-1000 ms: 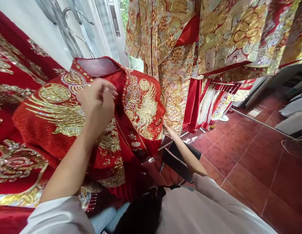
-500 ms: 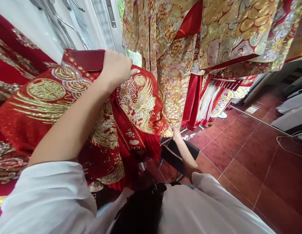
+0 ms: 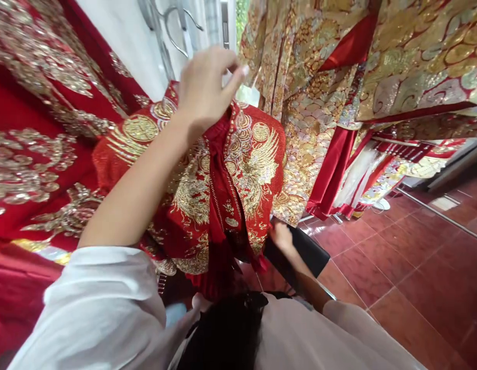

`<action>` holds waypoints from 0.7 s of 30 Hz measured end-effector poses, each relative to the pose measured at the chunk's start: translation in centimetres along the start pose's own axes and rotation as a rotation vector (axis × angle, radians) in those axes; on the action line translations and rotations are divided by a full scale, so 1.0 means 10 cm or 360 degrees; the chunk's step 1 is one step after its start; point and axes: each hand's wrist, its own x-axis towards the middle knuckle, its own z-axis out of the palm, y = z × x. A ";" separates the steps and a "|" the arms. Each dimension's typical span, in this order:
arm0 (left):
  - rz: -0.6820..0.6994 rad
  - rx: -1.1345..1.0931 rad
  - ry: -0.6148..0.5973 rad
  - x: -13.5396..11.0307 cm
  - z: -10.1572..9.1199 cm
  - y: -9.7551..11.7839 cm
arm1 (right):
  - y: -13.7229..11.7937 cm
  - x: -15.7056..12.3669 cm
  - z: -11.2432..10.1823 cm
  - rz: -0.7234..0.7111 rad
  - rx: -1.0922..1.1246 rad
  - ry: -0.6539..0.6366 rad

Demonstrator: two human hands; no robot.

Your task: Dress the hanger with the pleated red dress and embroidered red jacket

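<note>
A red jacket (image 3: pixel 257 164) with gold bird embroidery and round gold emblems hangs upright in front of me, its front parted over dark red cloth. My left hand (image 3: pixel 209 87) is at the top of its collar, fingers curled and thumb held a little apart. What those fingers grip is hidden behind the hand. Low on the jacket's right side, my right hand (image 3: pixel 281 235) is closed on the red cloth near its edge.
Gold-and-red embroidered garments (image 3: pixel 304 103) hang on the right, and red beaded ones (image 3: pixel 38 169) on the left. Metal hooks (image 3: pixel 177 31) show above the collar. A black seat (image 3: pixel 310 252) stands beside my right hand, over red floor tiles (image 3: pixel 381 272).
My left hand has shifted from gripping the collar to a curled pose above it. The jacket has drawn in and hangs straighter. My right hand has lowered slightly with its edge. The view has turned left.
</note>
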 end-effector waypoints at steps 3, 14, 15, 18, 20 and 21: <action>-0.0329 0.0249 0.0165 -0.27 -0.44 -0.18 | -0.57 0.12 -0.65 -0.0587 -0.0075 0.0521; -0.0502 -0.0059 -0.0437 -0.61 -0.50 -0.97 | -2.75 1.09 -1.02 -0.2069 -0.0409 0.0229; -0.0512 -0.0067 -0.0372 -0.60 -0.52 -0.95 | -2.80 1.13 -1.01 -0.2046 -0.0351 0.0237; -0.0513 -0.0164 -0.0093 -0.57 -0.59 -0.91 | -2.95 1.10 -1.05 -0.2015 -0.0168 0.0263; -0.0549 -0.0261 -0.0027 -0.55 -0.61 -0.94 | -3.04 1.03 -1.10 -0.1980 -0.0097 0.0177; -0.0594 -0.0311 -0.0067 -0.55 -0.61 -0.97 | -3.08 1.01 -1.13 -0.1953 -0.0084 0.0095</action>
